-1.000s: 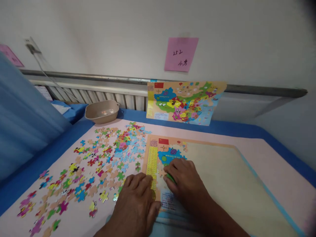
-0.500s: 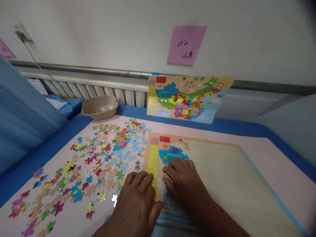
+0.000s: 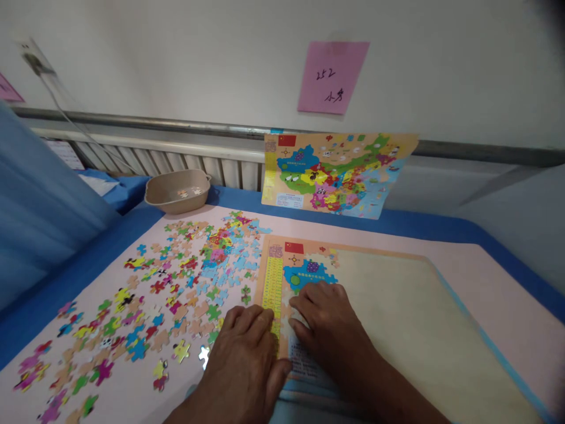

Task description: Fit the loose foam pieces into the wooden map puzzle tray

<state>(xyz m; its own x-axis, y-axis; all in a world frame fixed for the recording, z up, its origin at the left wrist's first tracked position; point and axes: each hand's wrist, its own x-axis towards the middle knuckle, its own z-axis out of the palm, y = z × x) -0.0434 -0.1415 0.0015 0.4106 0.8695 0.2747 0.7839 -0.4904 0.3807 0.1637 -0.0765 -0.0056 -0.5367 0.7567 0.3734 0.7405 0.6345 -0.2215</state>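
Note:
A partly assembled map jigsaw puzzle [image 3: 312, 275] fills the left side of a pale puzzle board [image 3: 397, 312]. My left hand [image 3: 247, 341] lies over the board's lower left edge, fingers stretched out and resting beside the yellow strip [image 3: 272, 285]. Just right of it, my right hand [image 3: 324, 318] is bent over the puzzle below the blue region, thumb and index finger closed around what looks like a puzzle piece, mostly hidden by the fingers. Loose puzzle pieces [image 3: 179, 324] are spread across the pink sheet to the left, several joined in small clusters.
A printed reference map [image 3: 304, 179] leans upright against the wall behind the board. At the back left stands a beige basin [image 3: 176, 203]. A blue curtain [image 3: 48, 200] hangs at the left, and a metal rail [image 3: 176, 123] runs along the wall, with a pink note [image 3: 333, 79] above.
The whole view has shifted very slightly. Both hands stay in nearly the same place on the board, and no piece has visibly moved.

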